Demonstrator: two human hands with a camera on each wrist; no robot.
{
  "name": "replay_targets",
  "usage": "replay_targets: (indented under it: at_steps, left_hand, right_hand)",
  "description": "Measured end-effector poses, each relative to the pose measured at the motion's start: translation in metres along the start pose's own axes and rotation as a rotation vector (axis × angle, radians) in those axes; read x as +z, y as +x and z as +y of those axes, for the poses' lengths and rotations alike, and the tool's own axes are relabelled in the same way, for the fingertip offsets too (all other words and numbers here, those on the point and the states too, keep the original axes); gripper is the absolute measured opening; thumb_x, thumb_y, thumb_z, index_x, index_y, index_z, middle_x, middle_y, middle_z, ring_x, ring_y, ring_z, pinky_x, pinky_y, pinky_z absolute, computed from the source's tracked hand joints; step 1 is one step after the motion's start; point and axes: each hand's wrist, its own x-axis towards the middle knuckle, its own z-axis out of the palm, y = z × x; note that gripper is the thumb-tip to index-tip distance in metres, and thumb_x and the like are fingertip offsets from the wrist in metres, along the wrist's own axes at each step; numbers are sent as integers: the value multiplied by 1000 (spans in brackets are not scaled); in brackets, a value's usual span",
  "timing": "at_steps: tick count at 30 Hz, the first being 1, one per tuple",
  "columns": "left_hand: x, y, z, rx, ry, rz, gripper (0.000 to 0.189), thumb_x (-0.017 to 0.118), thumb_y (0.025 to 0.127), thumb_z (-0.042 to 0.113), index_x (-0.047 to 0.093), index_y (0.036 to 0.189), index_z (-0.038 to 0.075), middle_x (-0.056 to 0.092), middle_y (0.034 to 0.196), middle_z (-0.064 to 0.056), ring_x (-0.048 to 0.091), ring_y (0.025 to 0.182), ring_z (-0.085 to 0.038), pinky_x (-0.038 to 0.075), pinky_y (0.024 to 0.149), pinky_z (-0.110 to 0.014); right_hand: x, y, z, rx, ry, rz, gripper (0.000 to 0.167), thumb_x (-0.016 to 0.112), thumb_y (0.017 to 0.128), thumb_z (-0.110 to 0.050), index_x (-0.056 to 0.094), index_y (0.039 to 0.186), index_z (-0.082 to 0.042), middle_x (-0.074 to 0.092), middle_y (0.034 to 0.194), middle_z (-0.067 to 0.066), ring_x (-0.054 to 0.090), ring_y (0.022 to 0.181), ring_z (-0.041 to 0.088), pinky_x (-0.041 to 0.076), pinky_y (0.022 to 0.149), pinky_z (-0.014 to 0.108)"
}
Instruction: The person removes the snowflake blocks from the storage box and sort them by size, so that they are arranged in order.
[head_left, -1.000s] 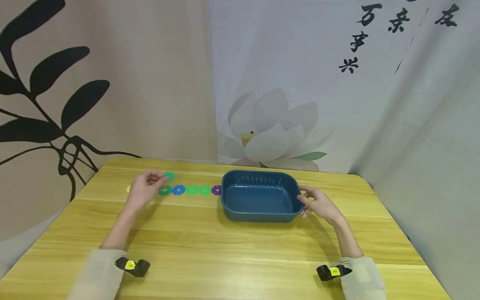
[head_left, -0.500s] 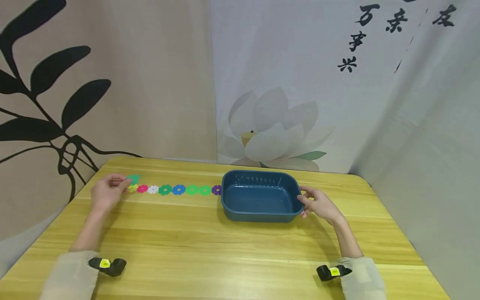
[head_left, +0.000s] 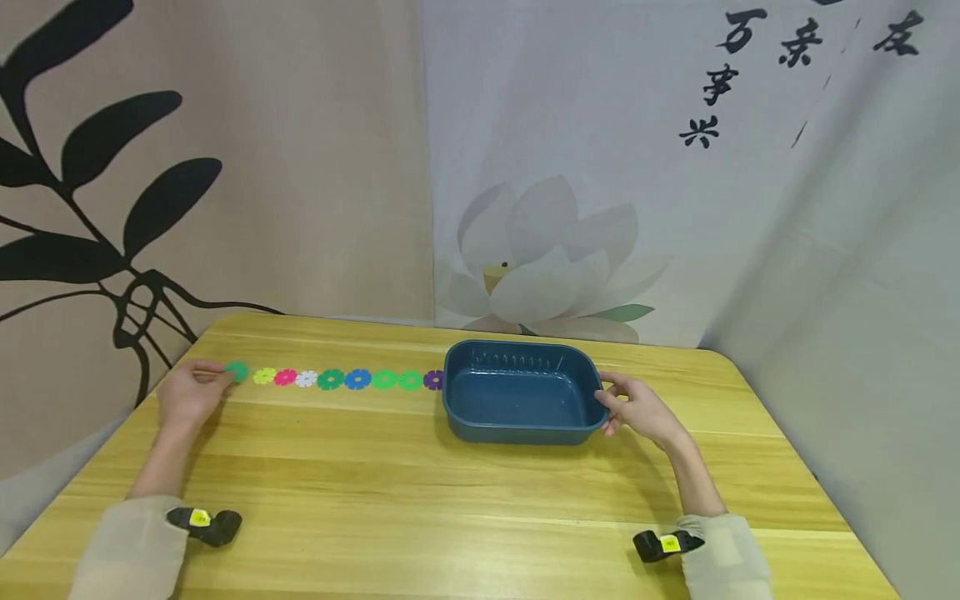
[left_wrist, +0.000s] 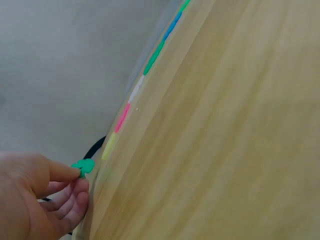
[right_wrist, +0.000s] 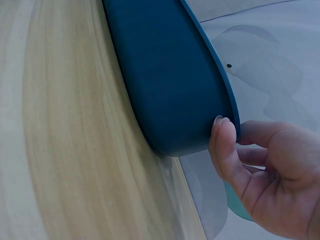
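Observation:
My left hand [head_left: 189, 395] pinches a green notched plastic disc [head_left: 237, 372] between thumb and fingers, just left of a row of similar discs. In the left wrist view the green disc [left_wrist: 84, 167] shows at the fingertips near the table's edge. The row starts with a yellow disc [head_left: 265, 377], then a pink disc [head_left: 285, 377] and a white disc [head_left: 306, 379]. A purple disc [head_left: 433, 380] ends it against the blue plastic basin [head_left: 525, 434]. At the basin's right end, my right hand [head_left: 637, 408] grips the rim, thumb and fingers on either side in the right wrist view.
Between the white and purple discs lie a dark green disc [head_left: 331, 380], a blue disc [head_left: 357, 380] and light green ones. The wooden table [head_left: 450, 517] reaches back to a printed curtain [head_left: 337, 167]. Each forearm wears a wrist camera [head_left: 214, 527].
My left hand has moved left along the row with the green disc, past the yellow one, and lowered it toward the row's line. The right hand and basin have stayed in place.

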Motion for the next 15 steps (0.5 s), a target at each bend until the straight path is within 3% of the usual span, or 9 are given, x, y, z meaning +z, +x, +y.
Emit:
replay_targets:
  at_steps: [6,10,12,15]
  left_hand:
    - [-1,7,-4,10,42,0,35,59,100,17,56,118,-12,71,89,-20,57,62,-4,45,55,-21]
    - [0,8,-3,14,68,1,35,59,100,16,57,117,-14,66,107,-34,64,80,-27,45,61,-26]
    - [1,8,-1,11,86,-1,36,59,99,17,58,115,-15,63,113,-37,62,90,-38,43,63,-29]
    - [3,8,1,9,116,-4,35,60,99,18,58,112,-15,61,113,-38,59,93,-42,42,64,-32]
  right_hand:
    - [1,1,2,-7,2,-5,52,51,106,-10,33,149,12,54,100,28,67,60,28,59,63,46]
    - [1,2,3,6,3,-1,51,52,106,-10,35,149,10,54,100,28,67,60,27,59,64,47]
    - [1,2,3,12,5,2,50,52,106,-10,35,149,10,54,100,28,67,60,26,59,64,48]
    - [1,2,3,18,6,7,50,52,106,-10,35,149,10,54,101,28,67,60,26,59,64,47]
